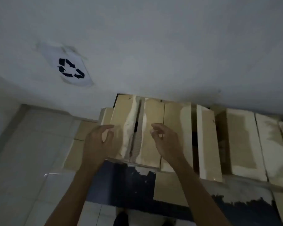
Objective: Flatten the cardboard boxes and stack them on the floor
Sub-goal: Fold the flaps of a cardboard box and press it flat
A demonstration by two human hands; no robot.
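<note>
Hands, two: left hand (97,141) and right hand (163,141) hover loosely curled, empty, over one cardboard box (137,128).

The floor (31,144) is laid with pale, glossy tiles, and a dark patch (121,181) with ragged, flaking edges crosses it in the foreground. A row of cardboard boxes (173,132) stands on it against the white wall (153,38), side by side, their top flaps streaked with torn tape. More cardboard (168,186) lies flat on the floor just in front of the row.

Both hands (97,141) over cardboard box (137,128)
</note>
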